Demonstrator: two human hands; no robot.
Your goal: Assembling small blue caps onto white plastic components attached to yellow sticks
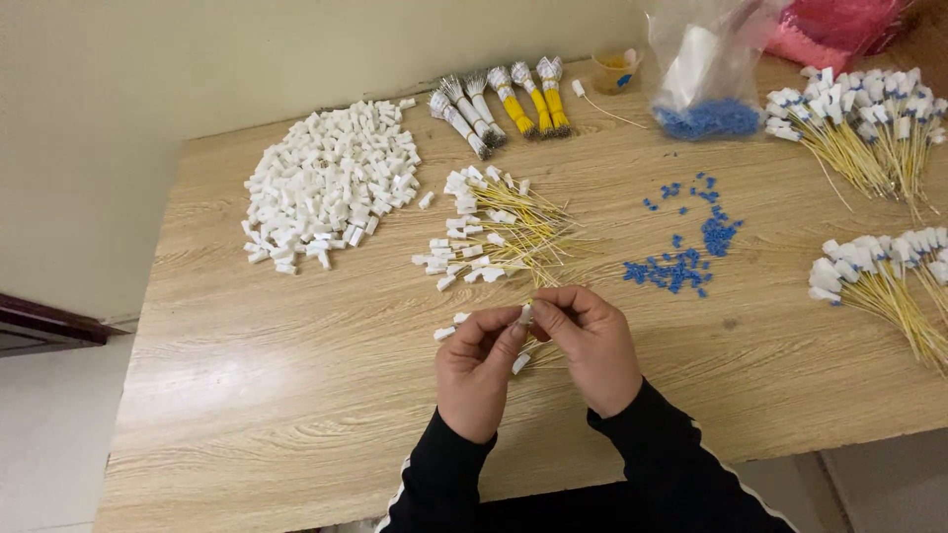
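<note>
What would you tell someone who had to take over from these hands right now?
Left hand and right hand: together pinching one small white connector with thin yellow wires, above the wooden table.
Loose white connectors: big pile, far left.
Wired connectors: a spread just beyond the hands.
Blue bits: scattered to the right; more in the clear bag.
Done: wired bunches with white ends lie at the right edge.
Left: many loose pieces remain.

table (296, 395): matt wood grain | connectors (326, 183): white plastic | bag (706, 59): glossy clear plastic
</note>
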